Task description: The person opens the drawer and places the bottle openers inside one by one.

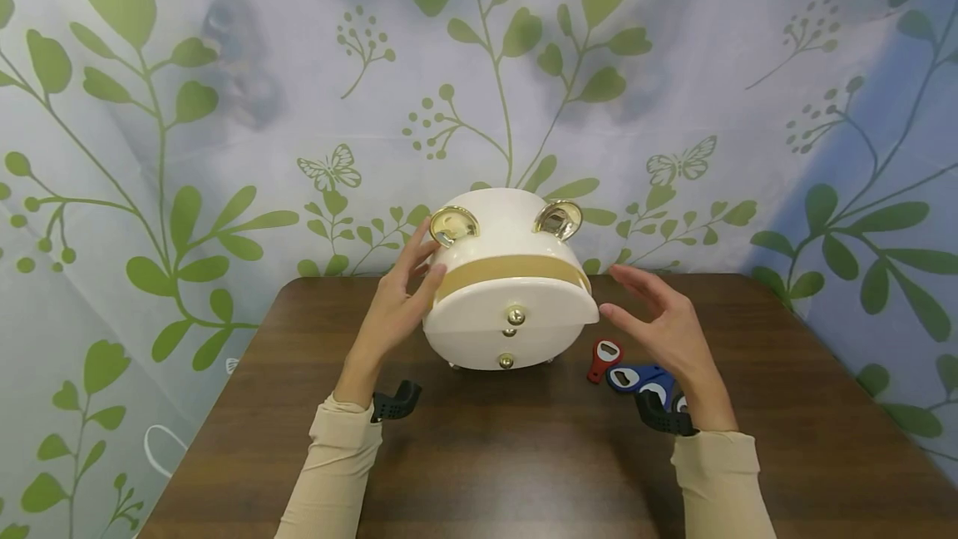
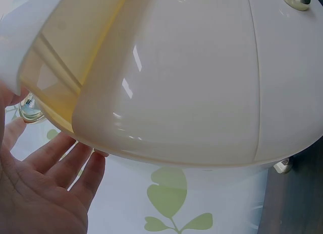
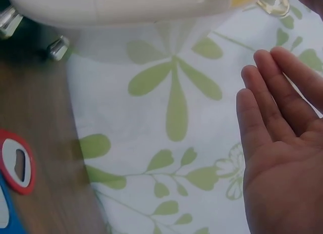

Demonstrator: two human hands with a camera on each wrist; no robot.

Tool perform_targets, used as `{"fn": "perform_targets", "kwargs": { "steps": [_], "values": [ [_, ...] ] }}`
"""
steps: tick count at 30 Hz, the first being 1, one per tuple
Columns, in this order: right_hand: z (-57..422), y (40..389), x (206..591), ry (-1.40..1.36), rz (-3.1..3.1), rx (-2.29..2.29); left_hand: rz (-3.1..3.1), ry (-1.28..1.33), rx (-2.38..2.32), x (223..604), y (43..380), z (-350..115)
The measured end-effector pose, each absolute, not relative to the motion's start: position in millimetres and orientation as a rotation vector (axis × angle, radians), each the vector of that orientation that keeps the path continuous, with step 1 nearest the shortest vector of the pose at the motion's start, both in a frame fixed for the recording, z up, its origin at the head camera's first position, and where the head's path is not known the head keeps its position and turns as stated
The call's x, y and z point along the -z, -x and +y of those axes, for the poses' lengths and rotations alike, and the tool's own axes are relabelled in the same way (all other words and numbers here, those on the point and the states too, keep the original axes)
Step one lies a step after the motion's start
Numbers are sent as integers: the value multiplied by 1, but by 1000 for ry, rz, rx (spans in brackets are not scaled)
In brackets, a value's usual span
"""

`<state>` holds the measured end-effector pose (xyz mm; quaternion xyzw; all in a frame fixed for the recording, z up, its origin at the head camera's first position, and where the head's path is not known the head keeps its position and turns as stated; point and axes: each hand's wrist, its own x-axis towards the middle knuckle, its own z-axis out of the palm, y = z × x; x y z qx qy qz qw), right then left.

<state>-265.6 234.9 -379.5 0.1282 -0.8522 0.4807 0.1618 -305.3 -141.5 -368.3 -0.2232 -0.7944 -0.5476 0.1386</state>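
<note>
A glossy white rounded box with two gold ears stands on the table. Its upper drawer juts out from the front, and yellow inside shows behind that panel. Round gold knobs sit one above another down the front. At the box's left side, my left hand touches it with its thumb by the drawer's edge; the fingers lie along the side in the left wrist view. My right hand is held just off the right side, fingers extended and nothing in the palm, as the right wrist view shows.
To the right of the box lie a red bottle opener and several blue and dark ones, partly under my right wrist. The brown table meets a leaf-patterned curtain behind the box. Dark straps circle both wrists.
</note>
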Motion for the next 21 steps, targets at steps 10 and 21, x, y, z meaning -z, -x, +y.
{"fn": "perform_targets", "kwargs": {
  "steps": [10, 21],
  "values": [
    [248, 273, 397, -304, -2554, -1292, -2288, 653, 1575, 369, 306, -141],
    [262, 287, 425, -256, -2700, -1120, -2290, 649, 1586, 369, 305, -141]
  ]
}}
